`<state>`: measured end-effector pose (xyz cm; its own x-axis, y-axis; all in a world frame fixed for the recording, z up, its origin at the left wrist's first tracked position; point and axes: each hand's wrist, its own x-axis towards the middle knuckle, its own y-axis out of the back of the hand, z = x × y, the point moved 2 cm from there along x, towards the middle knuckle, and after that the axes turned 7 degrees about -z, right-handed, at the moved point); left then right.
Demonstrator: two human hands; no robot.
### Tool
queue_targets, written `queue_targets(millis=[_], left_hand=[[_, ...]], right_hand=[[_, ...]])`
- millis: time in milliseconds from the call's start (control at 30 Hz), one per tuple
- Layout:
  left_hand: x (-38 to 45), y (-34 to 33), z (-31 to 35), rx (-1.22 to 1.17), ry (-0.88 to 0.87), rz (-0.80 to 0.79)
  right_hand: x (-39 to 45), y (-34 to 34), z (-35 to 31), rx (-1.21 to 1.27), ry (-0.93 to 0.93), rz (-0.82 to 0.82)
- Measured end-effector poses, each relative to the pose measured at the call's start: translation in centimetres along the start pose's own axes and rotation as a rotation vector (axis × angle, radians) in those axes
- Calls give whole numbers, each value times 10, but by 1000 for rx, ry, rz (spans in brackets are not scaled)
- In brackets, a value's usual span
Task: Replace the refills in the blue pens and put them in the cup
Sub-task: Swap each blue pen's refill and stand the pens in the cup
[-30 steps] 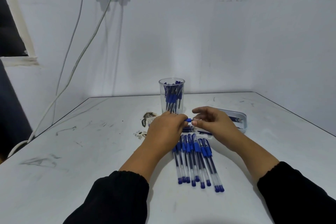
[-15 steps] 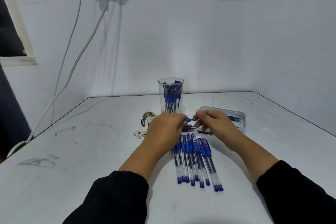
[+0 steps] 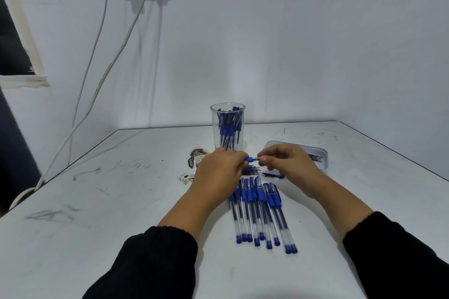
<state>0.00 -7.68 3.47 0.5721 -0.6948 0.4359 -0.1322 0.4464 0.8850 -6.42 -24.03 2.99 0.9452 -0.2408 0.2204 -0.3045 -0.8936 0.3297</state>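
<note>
Table (image 3: pixel 102 201) had loads of bare room left of me, its edge well off. Cup (image 3: pixel 228 128) sat behind my hands; left hand (image 3: pixel 220 172) gripped the pen (image 3: pixel 249 159), right hand (image 3: pixel 289 165) pinched its tip.

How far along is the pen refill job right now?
Partly done. The cup already holds a bunch of blue pens. In hand: the left hand grips one pen while the right hand pinches its tip end. Left: a row of pens lying on the table, with the tray behind the right hand.
</note>
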Motion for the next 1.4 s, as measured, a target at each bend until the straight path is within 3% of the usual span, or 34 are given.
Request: queue_targets(millis=[200,467,567,933,1233,1400], left_hand=[[0,1,-1,-10,33,27],[0,1,-3,-3,40,42],[-1,0,-4,-6,42,40],[0,-4,-8,-6,45,20],[2,-8,-8,26,14,3],[3,-8,-7,19,1,-1]], right_hand=[[1,13,0,-31,19,77],[0,19,10,-666,-93,-6],[-2,16,8,-787,-103,-48],[-3,17,9,-791,-94,-9],[-2,2,2,-827,326,170],[1,-3,4,-877,408,171]])
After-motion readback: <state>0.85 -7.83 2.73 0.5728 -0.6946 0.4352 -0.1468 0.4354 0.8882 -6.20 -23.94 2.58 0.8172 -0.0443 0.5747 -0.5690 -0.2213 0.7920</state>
